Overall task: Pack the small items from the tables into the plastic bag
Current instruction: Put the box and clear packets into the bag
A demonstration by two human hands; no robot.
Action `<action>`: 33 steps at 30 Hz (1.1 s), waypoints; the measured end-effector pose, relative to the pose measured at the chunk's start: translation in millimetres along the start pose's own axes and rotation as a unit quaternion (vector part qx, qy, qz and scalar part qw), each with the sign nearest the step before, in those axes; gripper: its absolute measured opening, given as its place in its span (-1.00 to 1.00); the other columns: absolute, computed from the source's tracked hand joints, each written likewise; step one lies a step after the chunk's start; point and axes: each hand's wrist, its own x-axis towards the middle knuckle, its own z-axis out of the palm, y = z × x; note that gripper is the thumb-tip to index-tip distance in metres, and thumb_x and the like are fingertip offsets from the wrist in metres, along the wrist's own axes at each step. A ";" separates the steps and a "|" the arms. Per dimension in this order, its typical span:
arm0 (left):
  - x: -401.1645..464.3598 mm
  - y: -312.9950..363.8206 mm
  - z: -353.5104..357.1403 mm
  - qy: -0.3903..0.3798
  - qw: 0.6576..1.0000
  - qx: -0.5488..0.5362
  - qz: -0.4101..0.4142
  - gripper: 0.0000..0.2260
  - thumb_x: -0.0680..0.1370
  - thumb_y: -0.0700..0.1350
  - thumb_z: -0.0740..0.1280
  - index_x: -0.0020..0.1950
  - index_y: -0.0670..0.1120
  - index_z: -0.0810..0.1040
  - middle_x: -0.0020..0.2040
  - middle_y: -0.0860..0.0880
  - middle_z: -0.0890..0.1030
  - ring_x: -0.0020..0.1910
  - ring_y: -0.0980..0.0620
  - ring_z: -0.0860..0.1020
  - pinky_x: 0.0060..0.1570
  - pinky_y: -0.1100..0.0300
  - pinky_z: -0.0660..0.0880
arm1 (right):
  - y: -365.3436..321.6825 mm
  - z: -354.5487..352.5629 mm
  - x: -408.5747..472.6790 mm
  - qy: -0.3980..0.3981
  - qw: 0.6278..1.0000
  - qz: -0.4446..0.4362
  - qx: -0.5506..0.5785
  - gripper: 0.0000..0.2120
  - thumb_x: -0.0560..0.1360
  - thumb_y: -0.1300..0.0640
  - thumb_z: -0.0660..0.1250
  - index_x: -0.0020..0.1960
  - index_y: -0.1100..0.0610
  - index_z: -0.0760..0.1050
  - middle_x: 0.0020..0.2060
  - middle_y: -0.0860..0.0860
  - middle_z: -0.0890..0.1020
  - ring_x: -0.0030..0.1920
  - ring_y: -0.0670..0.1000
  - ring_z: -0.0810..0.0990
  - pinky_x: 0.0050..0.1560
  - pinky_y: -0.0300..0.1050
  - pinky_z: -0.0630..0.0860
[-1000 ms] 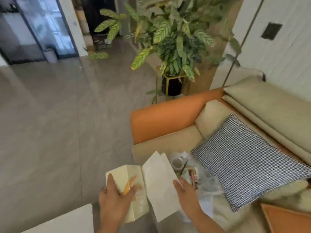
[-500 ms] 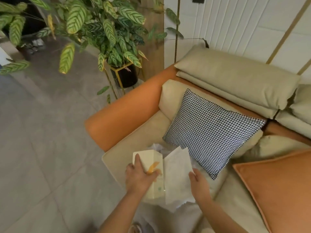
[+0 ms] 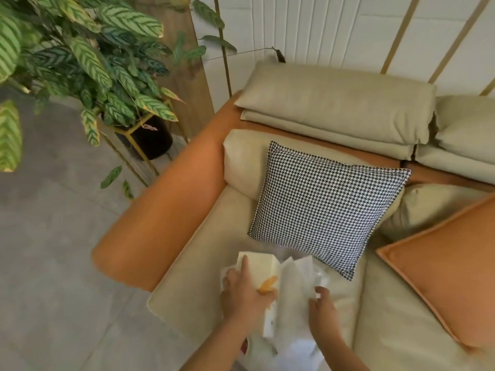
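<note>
Head: beige sofa, grey floor

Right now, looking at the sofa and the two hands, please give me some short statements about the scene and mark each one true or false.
1. The left hand holds a pale yellow box above the sofa seat. True.
2. The houndstooth cushion lies on the floor. False: it leans on the sofa, against a beige cushion.
3. The right hand pinches thin white plastic beside the box. True.
4. The potted plant stands on the sofa. False: it stands on the floor beside the orange armrest.
5. The orange cushion covers both hands. False: it lies apart, further right.
</note>
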 end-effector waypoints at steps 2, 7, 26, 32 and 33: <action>15.7 -2.2 0.8 -0.017 0.999 0.025 0.039 -0.01 0.27 0.35 0.34 0.53 0.11 -0.11 0.45 -0.07 0.16 0.41 -0.09 0.19 0.31 0.04 0.33 | -0.6 16.8 2.8 0.006 1.000 0.023 -0.002 -0.68 0.58 0.26 0.07 0.33 0.20 0.29 0.11 0.26 0.57 0.07 0.22 0.55 -0.06 -0.06 0.42; 41.1 -6.8 22.5 -0.037 0.991 0.074 0.103 -0.01 0.26 0.40 0.31 0.52 0.12 -0.13 0.47 -0.07 0.13 0.43 -0.10 0.16 0.34 -0.01 0.26 | 3.7 45.7 7.1 -0.008 0.998 0.065 -0.007 -0.73 0.60 0.25 0.08 0.26 0.25 0.37 0.06 0.20 0.57 0.08 0.19 0.54 -0.06 -0.11 0.39; 52.6 -12.1 93.8 -0.123 0.981 0.118 0.092 -0.13 0.45 0.34 0.20 0.53 0.06 -0.24 0.56 -0.06 -0.13 0.52 -0.20 -0.05 0.40 -0.12 0.18 | 86.4 18.0 32.0 -0.092 0.979 0.110 -0.142 -0.36 0.56 0.07 0.23 0.52 0.11 -0.02 0.32 0.15 0.44 0.25 0.12 0.50 0.11 -0.10 0.46; 36.6 -17.8 98.5 -0.139 0.976 0.126 0.109 -0.19 0.50 0.27 0.20 0.53 0.09 -0.26 0.55 -0.01 -0.17 0.53 -0.14 -0.05 0.40 -0.11 0.20 | 63.2 10.5 38.5 0.016 0.997 0.070 0.002 -0.59 0.57 0.25 0.13 0.42 0.15 0.29 0.12 0.17 0.60 0.11 0.14 0.57 0.04 -0.11 0.48; 33.4 -15.0 98.7 -0.135 0.975 0.130 0.118 -0.21 0.51 0.24 0.21 0.53 0.09 -0.24 0.54 0.00 -0.14 0.53 -0.12 -0.02 0.40 -0.07 0.22 | 57.1 6.2 38.6 0.031 0.997 0.058 0.027 -0.63 0.58 0.23 0.14 0.38 0.16 0.34 0.13 0.16 0.61 0.13 0.13 0.57 0.05 -0.14 0.47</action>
